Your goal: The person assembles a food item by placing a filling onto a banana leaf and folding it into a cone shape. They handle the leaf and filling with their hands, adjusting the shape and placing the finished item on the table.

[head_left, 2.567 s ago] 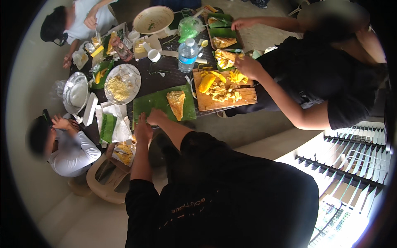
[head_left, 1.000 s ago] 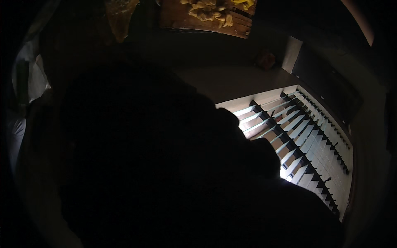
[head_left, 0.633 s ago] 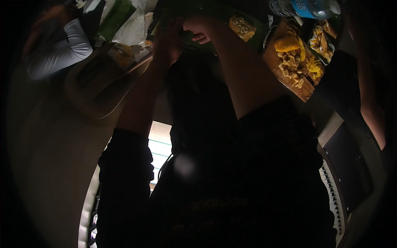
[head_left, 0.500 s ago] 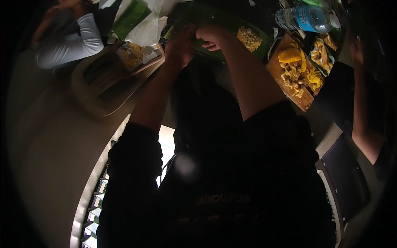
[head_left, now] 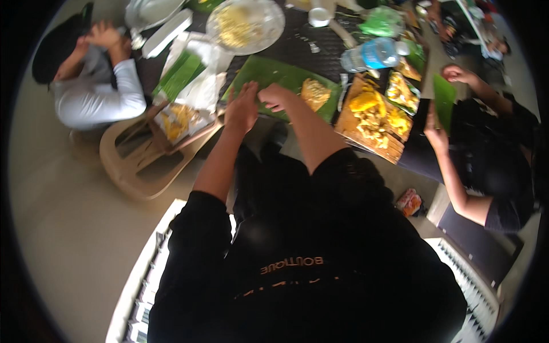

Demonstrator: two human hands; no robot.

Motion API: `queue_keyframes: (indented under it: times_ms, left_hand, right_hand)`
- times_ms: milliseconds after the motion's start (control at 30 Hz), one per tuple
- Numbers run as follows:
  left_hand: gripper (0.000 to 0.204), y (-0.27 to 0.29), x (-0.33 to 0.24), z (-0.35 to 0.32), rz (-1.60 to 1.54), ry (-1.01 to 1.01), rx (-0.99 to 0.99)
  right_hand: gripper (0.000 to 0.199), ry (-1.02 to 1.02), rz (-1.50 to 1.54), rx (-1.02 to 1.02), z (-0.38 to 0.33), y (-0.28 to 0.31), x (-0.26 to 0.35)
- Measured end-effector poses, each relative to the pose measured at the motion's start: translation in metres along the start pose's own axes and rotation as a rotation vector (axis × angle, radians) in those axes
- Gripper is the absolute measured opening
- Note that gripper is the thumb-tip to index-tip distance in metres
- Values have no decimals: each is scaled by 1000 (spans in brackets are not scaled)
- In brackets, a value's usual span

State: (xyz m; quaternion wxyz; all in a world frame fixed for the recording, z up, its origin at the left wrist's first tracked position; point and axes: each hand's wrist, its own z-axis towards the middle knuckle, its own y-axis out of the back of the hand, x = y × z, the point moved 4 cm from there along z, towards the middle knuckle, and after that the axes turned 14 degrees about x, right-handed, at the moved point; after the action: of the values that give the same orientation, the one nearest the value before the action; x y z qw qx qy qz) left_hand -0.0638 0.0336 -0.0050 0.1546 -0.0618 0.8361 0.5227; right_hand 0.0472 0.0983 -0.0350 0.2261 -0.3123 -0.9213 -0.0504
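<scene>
A large green banana leaf [head_left: 269,73] lies on the dark table in front of me, with a yellow-brown portion of food [head_left: 315,93] on its right half. My left hand [head_left: 242,108] rests on the leaf's near edge with its fingers spread. Just to its right, my right hand [head_left: 274,96] is curled on the leaf, close to the food; whether it pinches the leaf is unclear. Both bare forearms reach up from my black top.
A wooden board of yellow food [head_left: 372,117], a water bottle [head_left: 372,54] and a plate of rice [head_left: 245,23] sit beyond. A person on the right holds a green leaf piece [head_left: 443,100]. A white-sleeved person [head_left: 97,97] and a beige plastic chair [head_left: 146,160] are on the left.
The view has swung and brightened. My hands stay together at the leaf's near edge. The person on the right now holds up a leaf piece.
</scene>
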Motion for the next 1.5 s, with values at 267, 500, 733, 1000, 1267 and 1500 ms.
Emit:
queue_keyframes:
  times_ms: [267, 500, 733, 1000, 1267, 1500]
  left_hand:
    - [60, 2, 9, 3, 69, -127, 7]
    - [53, 16, 13, 8, 168, -280, 126]
    - [50, 5, 32, 22, 286, -482, 58]
    - [55, 16, 29, 21, 349, -608, 59]
    - [54, 20, 29, 18, 394, -576, 131]
    - [57, 31, 32, 23, 302, -581, 262]
  right_hand:
    - [41, -24, -39, -151, 6, -3, 3]
    - [45, 51, -162, -351, -29, -18, 13]
    - [45, 408, -79, -622, -65, -66, -42]
    - [42, 202, 380, -622, -68, -106, -153]
    - [65, -37, 132, -993, -148, -96, -85]
    - [57, -50, 112, -928, -89, -90, -129]
